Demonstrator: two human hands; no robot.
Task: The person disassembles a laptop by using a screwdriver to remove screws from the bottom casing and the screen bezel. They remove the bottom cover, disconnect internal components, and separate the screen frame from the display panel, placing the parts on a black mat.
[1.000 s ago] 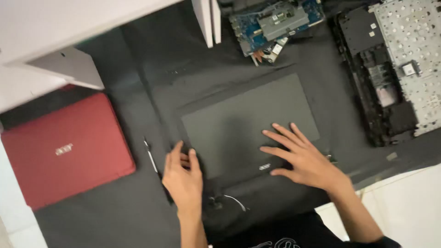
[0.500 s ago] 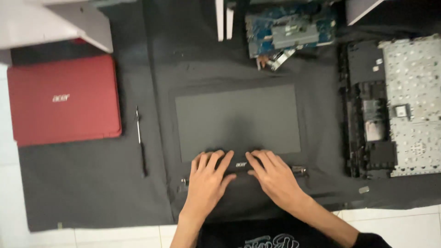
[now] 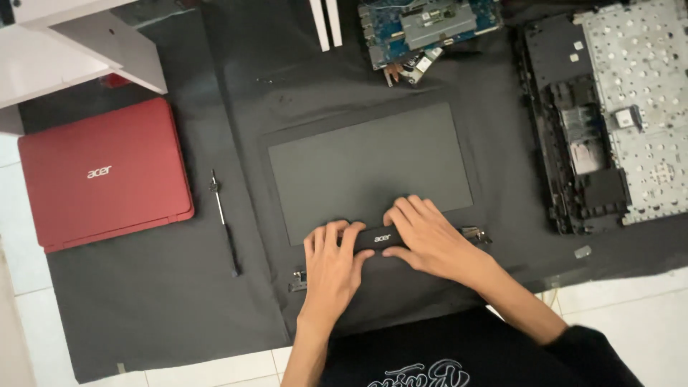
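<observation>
A black laptop screen panel [image 3: 369, 168] lies flat on a dark cloth mat [image 3: 165, 301], its matte display facing up. My left hand [image 3: 331, 265] rests on the panel's near bezel, fingers spread over the lower edge. My right hand [image 3: 423, 240] lies beside it on the same bezel, fingers pointing left and pressing down on the strip. Metal hinges [image 3: 476, 233] stick out at the panel's near corners. Neither hand holds anything.
A closed red laptop [image 3: 104, 175] sits at the left. A screwdriver [image 3: 223, 222] lies between it and the panel. A blue circuit board [image 3: 423, 29] is at the back, an opened laptop base with keyboard underside [image 3: 609, 115] at the right. White furniture [image 3: 64, 50] stands back left.
Both hands came together on the panel's near bezel; a second ago the right lay on the display and the left was beside the panel. The view shifted and straightened.
</observation>
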